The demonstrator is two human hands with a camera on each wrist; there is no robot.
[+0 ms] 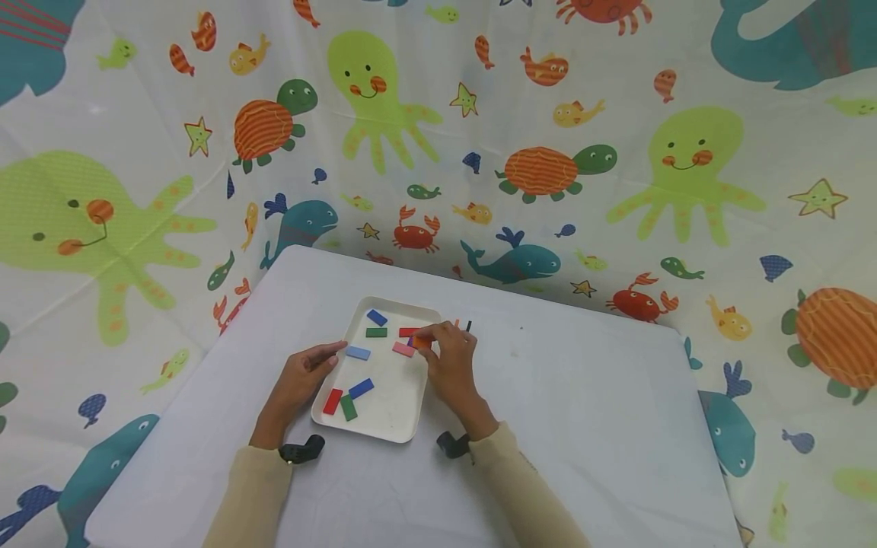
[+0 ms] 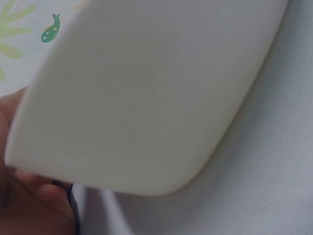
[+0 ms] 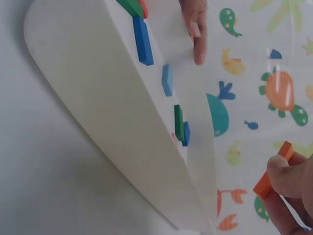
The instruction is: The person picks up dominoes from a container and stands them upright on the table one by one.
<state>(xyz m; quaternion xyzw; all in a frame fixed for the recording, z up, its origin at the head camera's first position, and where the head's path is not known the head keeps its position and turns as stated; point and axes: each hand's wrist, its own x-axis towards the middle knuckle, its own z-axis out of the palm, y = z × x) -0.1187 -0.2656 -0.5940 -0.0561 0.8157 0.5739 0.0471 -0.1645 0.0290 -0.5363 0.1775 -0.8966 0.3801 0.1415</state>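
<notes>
A white tray lies on the table and holds several flat coloured blocks, among them a pink one, a light blue one and a red one. My right hand is over the tray's right rim and pinches an orange block between thumb and fingers; the orange block also shows in the right wrist view, held clear of the tray. My left hand rests on the tray's left rim with its fingers stretched out, touching the tray wall.
The table has a white cover; a sea-animal curtain hangs behind and around it. A small orange piece and a black piece lie on the table just beyond my right hand.
</notes>
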